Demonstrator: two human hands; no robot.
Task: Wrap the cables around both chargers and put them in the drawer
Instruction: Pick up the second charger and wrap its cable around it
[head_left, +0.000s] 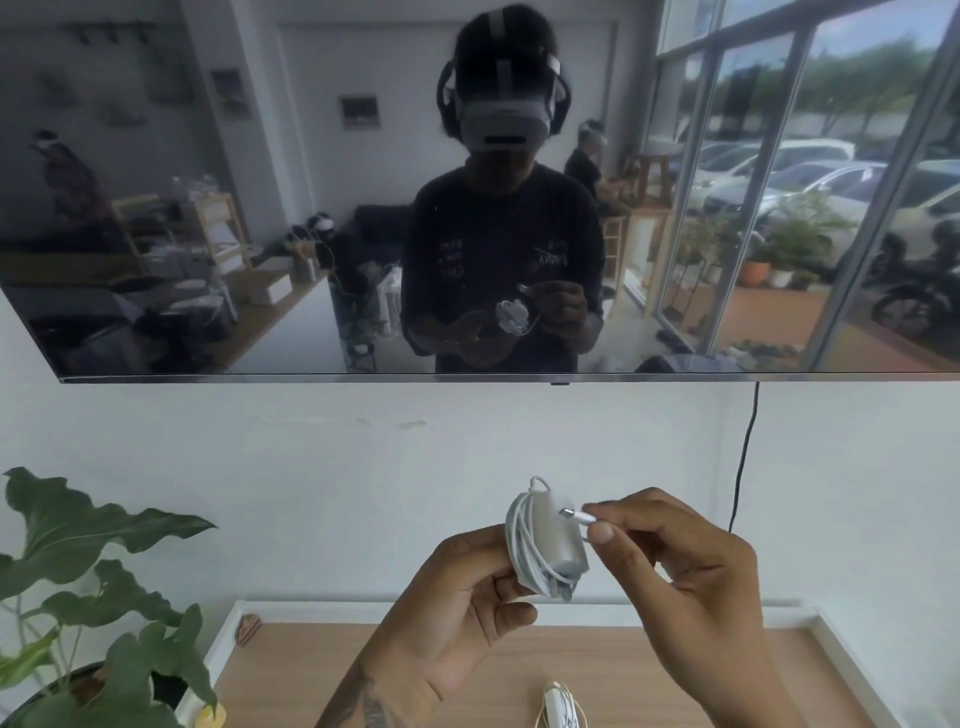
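My left hand (457, 608) holds a white charger (558, 540) upright in front of the wall, with its white cable wound around it in several loops. My right hand (691, 577) pinches the cable's free plug end (576, 516) between thumb and forefinger, right against the charger's face. A second white charger (561, 709) with its cable around it lies on the wooden surface (649, 670) at the bottom edge, partly cut off. No drawer is in view.
The wooden top has a white raised rim (363, 608). A leafy potted plant (93, 571) stands at the left. A wall-mounted dark screen (311, 208) hangs above, reflecting the room. A black cord (743, 467) runs down the wall at the right.
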